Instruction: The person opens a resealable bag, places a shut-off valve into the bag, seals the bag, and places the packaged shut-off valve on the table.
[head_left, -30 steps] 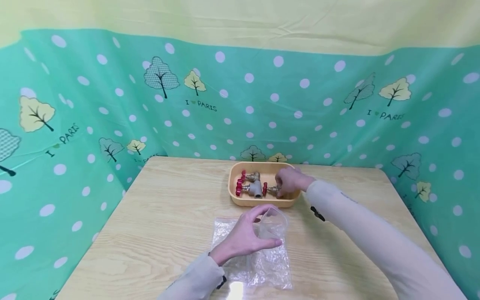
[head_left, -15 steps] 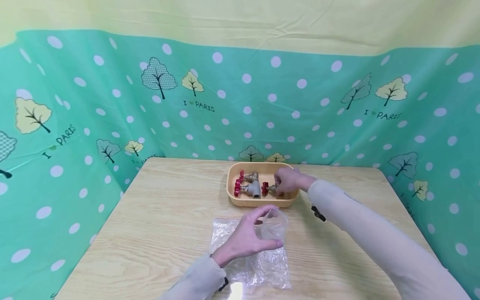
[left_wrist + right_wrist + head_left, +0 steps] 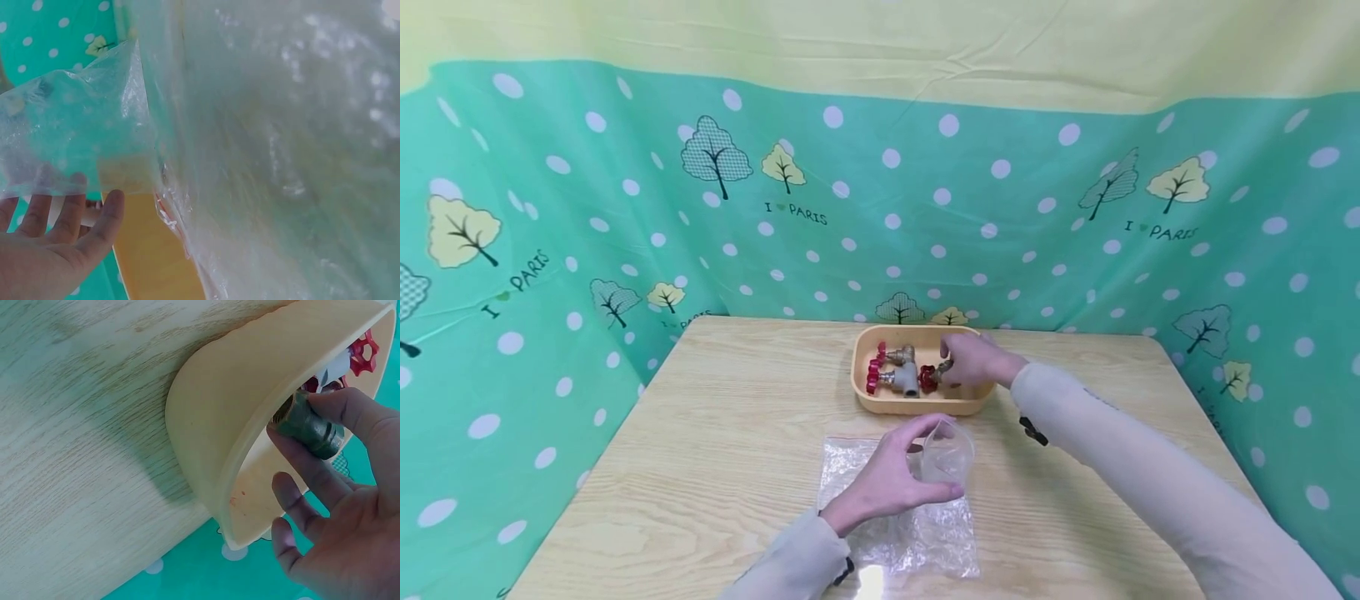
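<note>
One red-wheeled metal valve [image 3: 309, 428] pinched by right hand [image 3: 350, 522] | left hand [image 3: 891, 477], fingers splayed, touches filmy clear bag [image 3: 947, 458]

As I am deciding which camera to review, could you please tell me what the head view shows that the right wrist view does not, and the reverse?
Only the head view shows the left hand, the clear plastic bag and both sleeves. Only the right wrist view shows clearly how the right hand pinches the valve by its dark body, plus small reddish marks inside the tray. Both share the right hand, that valve, the tray, the wooden table and the dotted cloth.
</note>
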`<state>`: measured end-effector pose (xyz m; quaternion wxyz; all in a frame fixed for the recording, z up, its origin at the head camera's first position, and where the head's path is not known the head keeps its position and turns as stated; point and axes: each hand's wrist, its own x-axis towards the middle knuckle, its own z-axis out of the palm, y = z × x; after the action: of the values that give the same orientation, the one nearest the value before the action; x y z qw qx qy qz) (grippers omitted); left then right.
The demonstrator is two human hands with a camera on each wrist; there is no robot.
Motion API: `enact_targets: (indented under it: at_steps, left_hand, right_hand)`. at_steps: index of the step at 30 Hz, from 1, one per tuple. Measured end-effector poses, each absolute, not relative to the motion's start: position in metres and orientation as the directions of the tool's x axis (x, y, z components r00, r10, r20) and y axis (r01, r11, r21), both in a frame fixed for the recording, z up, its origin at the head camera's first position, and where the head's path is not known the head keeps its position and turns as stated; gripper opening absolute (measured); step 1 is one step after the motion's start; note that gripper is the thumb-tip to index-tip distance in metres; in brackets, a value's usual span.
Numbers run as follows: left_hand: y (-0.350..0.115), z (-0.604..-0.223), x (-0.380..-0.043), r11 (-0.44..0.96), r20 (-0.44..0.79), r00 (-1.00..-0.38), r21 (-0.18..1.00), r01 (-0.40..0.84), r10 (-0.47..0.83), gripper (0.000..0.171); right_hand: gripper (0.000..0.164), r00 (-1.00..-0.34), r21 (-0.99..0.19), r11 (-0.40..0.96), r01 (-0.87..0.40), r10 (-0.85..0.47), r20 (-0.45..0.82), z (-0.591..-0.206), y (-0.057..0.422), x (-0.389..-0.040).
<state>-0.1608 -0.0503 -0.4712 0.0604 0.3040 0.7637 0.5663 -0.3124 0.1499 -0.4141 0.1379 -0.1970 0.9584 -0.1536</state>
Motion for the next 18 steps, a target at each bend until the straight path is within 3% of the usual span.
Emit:
enact_targets:
  at_steps: [5,18]
  left_hand:
    - [-0.0503,-0.4733,-0.1611,0.162,0.252,-0.808,0.907,0.389,0.532,0.078]
    - [-0.0498,-0.4737,-0.1606,0.205,0.231,-0.823,0.901,0.383,0.520,0.075]
  right_hand:
    - [0.022,-0.900,-0.338,0.882,-0.330,-0.402,-0.170,-0.4136,0.1472,-0.3133]
    - [0.027,-0.926,-0.335,0.895,-0.295,-0.354,-0.129,-0.4196,0.1459,-0.3134]
